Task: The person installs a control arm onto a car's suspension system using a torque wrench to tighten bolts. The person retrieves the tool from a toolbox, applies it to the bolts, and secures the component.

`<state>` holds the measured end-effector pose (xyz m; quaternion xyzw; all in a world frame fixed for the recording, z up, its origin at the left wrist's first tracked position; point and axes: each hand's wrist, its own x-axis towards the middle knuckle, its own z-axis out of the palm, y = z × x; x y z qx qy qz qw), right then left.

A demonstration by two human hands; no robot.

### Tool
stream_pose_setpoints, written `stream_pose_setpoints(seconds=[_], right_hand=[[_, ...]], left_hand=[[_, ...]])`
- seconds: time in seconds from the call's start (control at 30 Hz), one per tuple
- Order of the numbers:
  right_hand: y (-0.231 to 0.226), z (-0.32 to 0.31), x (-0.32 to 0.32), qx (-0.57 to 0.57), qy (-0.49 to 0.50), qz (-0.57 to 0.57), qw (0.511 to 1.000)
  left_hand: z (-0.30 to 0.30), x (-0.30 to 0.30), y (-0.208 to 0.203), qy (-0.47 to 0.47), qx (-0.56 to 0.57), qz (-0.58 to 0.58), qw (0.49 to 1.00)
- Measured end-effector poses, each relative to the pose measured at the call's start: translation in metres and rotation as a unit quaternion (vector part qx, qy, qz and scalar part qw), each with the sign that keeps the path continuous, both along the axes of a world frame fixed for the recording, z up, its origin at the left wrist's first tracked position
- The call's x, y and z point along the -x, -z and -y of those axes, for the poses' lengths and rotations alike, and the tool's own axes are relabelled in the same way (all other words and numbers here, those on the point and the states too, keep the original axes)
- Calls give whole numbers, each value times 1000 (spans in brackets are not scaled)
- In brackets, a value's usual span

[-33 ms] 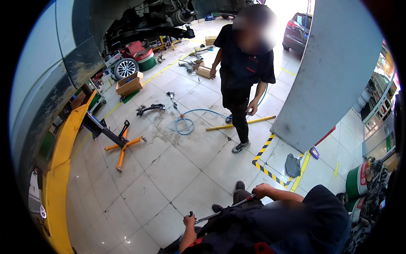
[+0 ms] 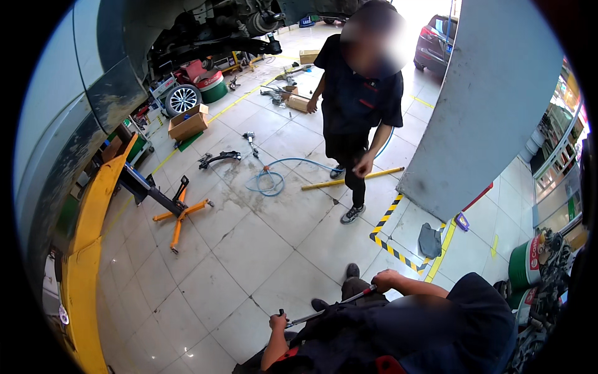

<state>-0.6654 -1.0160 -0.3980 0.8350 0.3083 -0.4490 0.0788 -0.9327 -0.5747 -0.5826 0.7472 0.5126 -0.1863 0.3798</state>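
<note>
The bar (image 2: 305, 319) is in the two hands, slanting in front of the person's body, and it does not touch the floor (image 2: 249, 268). The fingers of the left hand (image 2: 278, 321) are closed around its one end, and a short black piece (image 2: 281, 311) stands out above them. The fingers of the right hand (image 2: 387, 280) are wrapped around the other end, with a red band (image 2: 373, 287) just beside them. Between the left and the right fingers, the metal shaft is uncovered. Further ahead of the fingers, well apart from them, a co-worker (image 2: 361, 93) stands with both hands off the bar. Near the co-worker's feet, also ahead of the fingers, a yellow pole (image 2: 380, 176) lies on the floor. To the left of the left fingers and farther forward there is a stand (image 2: 179, 215) with orange legs, and beyond it a blue hose (image 2: 299, 159) lies in loops. To the right of the right fingers and a little ahead, a grey cloth (image 2: 430, 241) lies near the pillar (image 2: 479, 112); farther right is a green drum (image 2: 520, 268).
</note>
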Motion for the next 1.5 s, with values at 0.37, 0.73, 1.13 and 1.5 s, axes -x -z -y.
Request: stream_pose_setpoints(seconds=[0.37,0.73,1.13,1.5], right_hand=[[28,59,6,7,19,-34,999],[27,98,-47,-12,-56,-33,998],[46,146,-63,-19,-49,-24,998],[51,160,-65,-36,15,8,999]], left_hand=[[5,-28,8,108,134,-52,984],[119,32,-6,-89,82,80,989],[179,-22,-45,-109,-89,26,990],[151,-41,-39,-200,208,246,925]])
